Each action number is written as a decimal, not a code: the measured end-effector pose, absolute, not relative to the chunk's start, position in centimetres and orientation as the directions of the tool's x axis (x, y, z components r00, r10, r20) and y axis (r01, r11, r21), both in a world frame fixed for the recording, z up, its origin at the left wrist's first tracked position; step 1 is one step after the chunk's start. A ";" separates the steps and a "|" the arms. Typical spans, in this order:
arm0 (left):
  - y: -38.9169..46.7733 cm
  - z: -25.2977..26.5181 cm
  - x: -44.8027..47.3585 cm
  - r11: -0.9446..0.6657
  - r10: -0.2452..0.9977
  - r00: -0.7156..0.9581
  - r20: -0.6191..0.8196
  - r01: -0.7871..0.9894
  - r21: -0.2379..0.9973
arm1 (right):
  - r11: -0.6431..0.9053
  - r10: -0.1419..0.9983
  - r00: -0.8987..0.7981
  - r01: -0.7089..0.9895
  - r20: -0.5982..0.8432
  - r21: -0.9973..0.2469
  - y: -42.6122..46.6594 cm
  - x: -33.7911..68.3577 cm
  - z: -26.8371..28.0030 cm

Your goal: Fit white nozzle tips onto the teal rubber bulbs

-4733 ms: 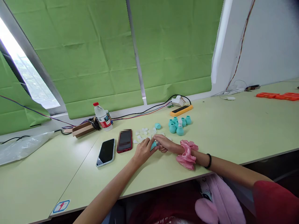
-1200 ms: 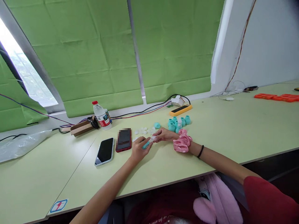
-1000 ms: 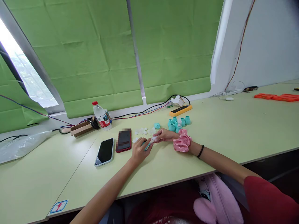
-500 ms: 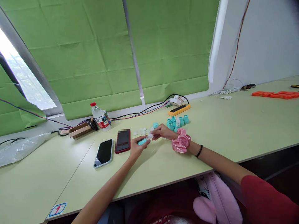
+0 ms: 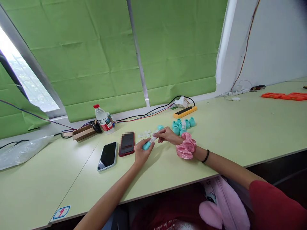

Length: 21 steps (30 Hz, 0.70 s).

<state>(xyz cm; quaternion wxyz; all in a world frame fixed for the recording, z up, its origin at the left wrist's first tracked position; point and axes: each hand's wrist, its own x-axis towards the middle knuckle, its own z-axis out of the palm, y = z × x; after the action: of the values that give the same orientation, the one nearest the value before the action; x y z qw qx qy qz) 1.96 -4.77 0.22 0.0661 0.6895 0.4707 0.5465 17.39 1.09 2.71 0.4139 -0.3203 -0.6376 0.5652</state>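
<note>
Fingers of my left hand (image 5: 142, 152) are wrapped around a teal squeeze bulb (image 5: 146, 145). A clear tube (image 5: 152, 139) sticks out of the bulb, tilted up to the right. The thumb and fingertips of my right hand (image 5: 165, 134) pinch the far end of this tube; whether a small piece is between them I cannot make out. Just behind the hands lie several small whitish translucent pieces (image 5: 145, 133) and one teal bulb (image 5: 160, 127). To the right stands a group of teal bulbs (image 5: 176, 129), with a clear nozzle (image 5: 183, 124) among them.
Two phones, one pale-edged (image 5: 107, 156) and one red-cased (image 5: 127, 143), lie left of my hands. Behind them are a water bottle (image 5: 104, 119) and an open cardboard box (image 5: 83, 132). A yellow-edged device (image 5: 185, 112) and cables lie near the window; orange parts (image 5: 284, 96) lie far right.
The view has shifted slightly. Both hands stay together at the tube, with only a small change in finger position; more of the teal bulb shows in my left hand.
</note>
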 end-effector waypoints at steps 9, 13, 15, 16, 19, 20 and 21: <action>-4.2 0.7 2.0 -0.571 0.712 0.105 0.694 0.662 0.485 | 0.727 0.679 -0.081 0.215 0.730 -0.652 0.5 19.5 5.5; -3.9 0.5 1.6 -0.536 0.728 0.129 0.674 0.720 0.441 | 0.778 0.505 0.037 0.413 0.863 -0.473 1.7 20.4 5.3; -3.8 0.3 1.6 -0.536 0.742 0.174 0.647 0.733 0.418 | 0.785 0.433 0.033 0.478 0.901 -0.395 2.0 20.7 5.5; -3.8 0.2 1.6 -0.536 0.753 0.201 0.627 0.740 0.406 | 0.783 0.414 0.039 0.495 0.910 -0.377 1.9 20.9 5.7; -3.8 -0.1 1.7 -0.517 0.791 0.257 0.556 0.766 0.381 | 0.766 0.439 0.082 0.486 0.895 -0.420 1.5 22.0 7.0; -3.7 -0.2 1.7 -0.507 0.803 0.264 0.534 0.775 0.378 | 0.763 0.477 0.070 0.462 0.876 -0.452 1.4 22.6 7.5; -3.7 -0.3 1.7 -0.498 0.813 0.269 0.516 0.781 0.378 | 0.762 0.530 0.020 0.428 0.848 -0.486 1.3 23.3 8.0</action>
<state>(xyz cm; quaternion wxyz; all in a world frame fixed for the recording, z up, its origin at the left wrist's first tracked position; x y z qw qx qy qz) 1.70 -3.71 -0.31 0.0239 0.7961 0.5005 0.3392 23.31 1.32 8.05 0.6266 -0.3427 -0.6988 0.0405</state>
